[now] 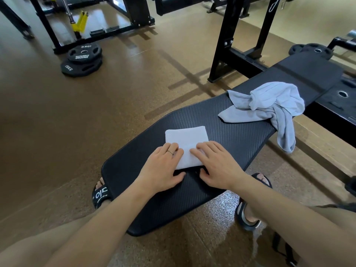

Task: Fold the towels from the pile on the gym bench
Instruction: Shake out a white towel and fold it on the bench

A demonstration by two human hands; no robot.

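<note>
A small white towel, folded into a neat rectangle, lies on the near half of the black gym bench. My left hand rests flat on the towel's near left corner, fingers together, a ring on one finger. My right hand presses flat on its near right part, fingers spread. Neither hand grips the cloth. Farther along the bench to the right sits a crumpled pile of grey towels, with one end hanging over the bench's near edge.
Two black weight plates lie stacked on the brown floor at the left. A black rack frame stands behind the bench. More plates sit at the far right. My sandalled feet flank the bench.
</note>
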